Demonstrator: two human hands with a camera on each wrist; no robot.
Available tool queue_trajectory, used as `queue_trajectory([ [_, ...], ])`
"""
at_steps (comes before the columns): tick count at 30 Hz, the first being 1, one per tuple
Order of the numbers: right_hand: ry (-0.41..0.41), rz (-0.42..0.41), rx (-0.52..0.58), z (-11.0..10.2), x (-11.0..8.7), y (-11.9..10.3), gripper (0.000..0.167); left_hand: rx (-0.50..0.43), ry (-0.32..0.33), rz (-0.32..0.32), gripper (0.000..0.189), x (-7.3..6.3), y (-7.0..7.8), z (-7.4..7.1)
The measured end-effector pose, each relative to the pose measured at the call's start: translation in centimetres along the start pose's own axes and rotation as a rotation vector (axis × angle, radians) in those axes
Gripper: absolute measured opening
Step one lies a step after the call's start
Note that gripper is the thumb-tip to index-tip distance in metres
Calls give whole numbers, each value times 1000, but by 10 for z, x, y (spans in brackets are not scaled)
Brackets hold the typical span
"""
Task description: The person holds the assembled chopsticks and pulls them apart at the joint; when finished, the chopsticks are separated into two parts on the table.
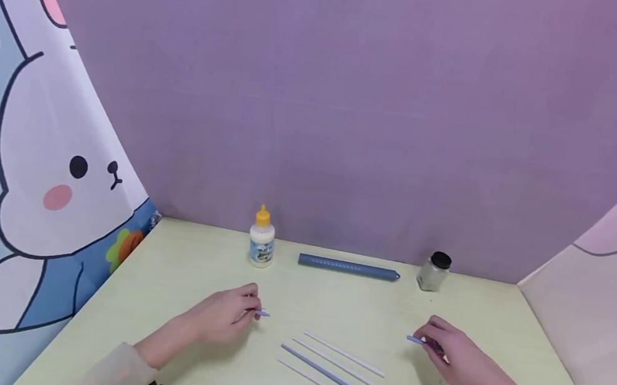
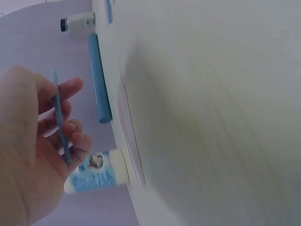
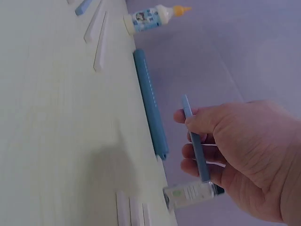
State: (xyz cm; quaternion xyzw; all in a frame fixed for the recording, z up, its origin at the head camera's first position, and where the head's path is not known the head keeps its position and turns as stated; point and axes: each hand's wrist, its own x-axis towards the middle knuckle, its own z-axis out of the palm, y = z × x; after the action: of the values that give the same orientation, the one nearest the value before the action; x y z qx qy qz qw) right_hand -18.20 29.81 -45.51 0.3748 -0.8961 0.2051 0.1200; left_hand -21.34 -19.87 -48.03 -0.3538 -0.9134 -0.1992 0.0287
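Observation:
My left hand (image 1: 228, 313) pinches a short, thin blue stick (image 2: 59, 115) between thumb and fingers, above the table's left half. On the right, my right hand (image 1: 452, 352) holds a similar short blue stick (image 3: 197, 150) between its thumb and fingers; one end points toward the middle in the head view. Between the two hands, a long blue stick (image 1: 322, 371) and several white sticks (image 1: 344, 354) lie in slanting, roughly parallel rows on the table (image 1: 195, 246). More white sticks (image 3: 123, 209) lie beneath my right forearm, partly hidden by it in the head view.
Along the back of the table stand a white glue bottle (image 1: 261, 247) with a yellow nozzle cap and a small clear jar (image 1: 433, 274) with a black lid. Between them lies a long blue bar (image 1: 348, 267). A purple cloth (image 1: 349, 128) hangs behind.

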Motion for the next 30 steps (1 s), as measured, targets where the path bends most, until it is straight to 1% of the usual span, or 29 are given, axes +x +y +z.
queue_trajectory([
  [5, 46, -15, -26, -6, -17, 13, 32, 12, -24, -19, 14, -13, -8, -7],
  [9, 57, 11, -24, -13, -29, 21, 35, 7, -52, -28, 14, -19, -13, -11],
  [12, 62, 32, -22, -17, -38, 25, 36, 10, -81, -21, 15, -21, -17, -13],
  [14, 46, 48, -14, -19, -45, 28, 35, 3, -105, -16, 14, -22, -18, -13],
  [17, -6, 79, 13, -19, -55, 31, 34, -14, -137, -5, 14, -24, -19, -14],
  [20, -51, 101, 32, -18, -65, 33, 35, -38, -155, -3, 13, -26, -20, -15],
  [23, -70, 113, 59, -16, -73, 35, 36, -53, -157, 7, 13, -27, -22, -14],
  [28, -106, 135, 167, -9, -80, 36, 35, -68, -161, 12, 13, -29, -27, -9],
  [30, -121, 134, 200, -5, -83, 36, 34, -62, -163, -2, 12, -29, -28, -8],
])
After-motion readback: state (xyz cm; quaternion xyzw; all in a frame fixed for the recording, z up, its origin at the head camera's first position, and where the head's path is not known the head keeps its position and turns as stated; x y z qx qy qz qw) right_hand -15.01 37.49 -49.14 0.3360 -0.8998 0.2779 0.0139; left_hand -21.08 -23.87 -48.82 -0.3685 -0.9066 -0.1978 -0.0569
